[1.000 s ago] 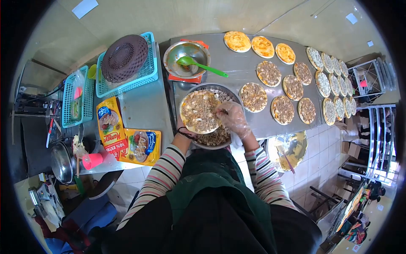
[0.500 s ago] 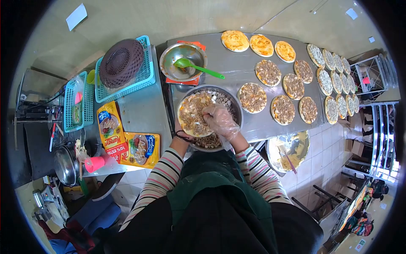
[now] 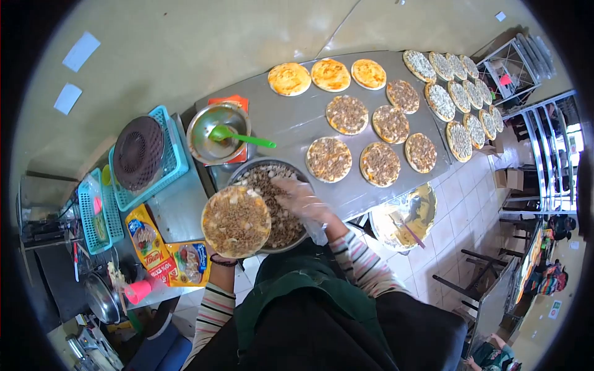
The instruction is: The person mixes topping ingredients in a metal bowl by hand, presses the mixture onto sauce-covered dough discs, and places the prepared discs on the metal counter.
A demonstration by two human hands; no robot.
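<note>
A round pizza [image 3: 236,222] covered with crumbly meat topping rests on my left hand [image 3: 215,255], held beside the bowl's near-left rim; most of that hand is hidden beneath the crust. My right hand [image 3: 304,201], in a clear plastic glove, reaches into a large metal bowl [image 3: 307,238] of minced meat topping [image 3: 281,229] with pale chunks. Its fingers look stretched out against the topping, and their tips are partly buried or blurred.
Several meat-topped pizzas [image 3: 330,159], sauced crusts [image 3: 289,79] and white-topped pizzas [image 3: 459,141] lie on the metal table [image 3: 365,195]. Behind the topping stands a smaller bowl [image 3: 193,145] with a green spoon [image 3: 250,140]. Yellow packets [image 3: 185,263] and teal baskets [image 3: 179,157] are leftward; a yellow-smeared basin [image 3: 427,207] is at right.
My left hand has carried the pizza left, from above the bowl to its side. My right hand has left the pizza and gone into the topping. The view has turned and shifted.
</note>
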